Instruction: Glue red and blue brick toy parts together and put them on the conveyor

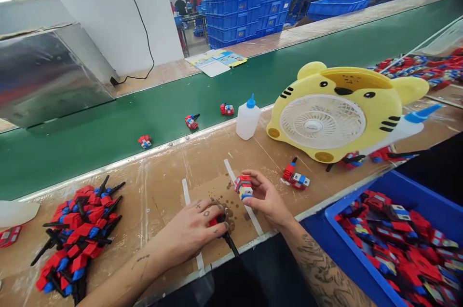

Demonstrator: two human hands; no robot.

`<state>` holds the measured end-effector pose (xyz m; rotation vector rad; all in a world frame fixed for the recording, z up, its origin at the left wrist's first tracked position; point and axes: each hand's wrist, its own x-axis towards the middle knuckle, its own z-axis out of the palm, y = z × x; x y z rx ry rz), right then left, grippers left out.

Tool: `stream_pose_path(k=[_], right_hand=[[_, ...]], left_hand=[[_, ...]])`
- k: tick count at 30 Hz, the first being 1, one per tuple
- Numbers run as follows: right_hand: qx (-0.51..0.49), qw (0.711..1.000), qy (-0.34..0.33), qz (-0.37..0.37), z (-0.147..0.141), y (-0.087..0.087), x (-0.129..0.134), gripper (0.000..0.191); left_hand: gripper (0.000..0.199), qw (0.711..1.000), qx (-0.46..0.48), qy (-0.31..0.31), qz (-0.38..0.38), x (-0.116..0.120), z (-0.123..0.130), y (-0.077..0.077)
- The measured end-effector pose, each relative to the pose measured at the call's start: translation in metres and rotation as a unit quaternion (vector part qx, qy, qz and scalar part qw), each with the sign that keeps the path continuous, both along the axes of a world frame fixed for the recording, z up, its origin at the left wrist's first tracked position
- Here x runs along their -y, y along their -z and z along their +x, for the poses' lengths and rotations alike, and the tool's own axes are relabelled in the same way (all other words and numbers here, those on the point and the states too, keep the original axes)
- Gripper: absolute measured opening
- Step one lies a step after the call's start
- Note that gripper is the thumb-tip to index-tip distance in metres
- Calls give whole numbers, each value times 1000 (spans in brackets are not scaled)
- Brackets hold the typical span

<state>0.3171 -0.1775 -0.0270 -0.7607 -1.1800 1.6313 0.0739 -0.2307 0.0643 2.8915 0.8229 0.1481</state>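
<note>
My right hand (pixel 265 198) pinches a red, white and blue toy body (pixel 243 186) between thumb and fingers, just above the brown worktop. To its left, my left hand (pixel 204 222) is closed, palm down, around a small red part (pixel 214 223) with a black rod (pixel 230 243) pointing down toward the table's front edge. The fingers hide most of that part. The two held pieces are apart. Right of my hands, a red part with a black tip (pixel 289 171) lies against a white and blue toy body (pixel 301 180).
A pile of red, blue and black parts (pixel 81 230) lies at left. A blue bin (pixel 361 249) of toy pieces stands at right. Behind are a white bottle (pixel 248 121), a yellow tiger-faced fan (pixel 333 152) and a green conveyor (pixel 162 114) carrying several pieces.
</note>
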Motion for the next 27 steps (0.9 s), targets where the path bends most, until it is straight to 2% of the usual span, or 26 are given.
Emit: stream_pose_path(k=[3, 6, 9, 11, 13, 15, 17, 19, 21, 27], right_hand=[[5, 1000, 20, -14, 6, 2, 4, 60], [-5, 1000, 20, -15, 9, 3, 6, 55], [-42, 999, 7, -25, 7, -1, 8, 53], [-79, 996, -2, -48, 1, -4, 10, 53], [-121, 989, -7, -85, -7, -4, 12, 55], [-160, 979, -2, -127, -15, -2, 14, 58], [-190, 969, 5, -161, -23, 0, 14, 60], [-203, 963, 8, -176, -29, 0, 14, 61], [-203, 964, 2, -172, -34, -2, 14, 61], [-131, 988, 9, -83, -42, -4, 17, 58]], left_hand=[[28, 999, -35, 22, 9, -4, 8, 5], [26, 999, -25, 17, -15, -6, 7, 7], [34, 994, 38, -34, -99, -6, -1, 9], [37, 971, 125, -107, -176, -4, -7, 14], [33, 916, 248, -201, -242, 1, -9, 22], [32, 827, 385, -287, -293, 5, -6, 31], [35, 727, 495, -340, -332, 8, 2, 38], [37, 657, 558, -362, -354, 7, 10, 42], [38, 625, 586, -364, -365, 5, 17, 42], [39, 594, 604, -368, -383, -1, 22, 40]])
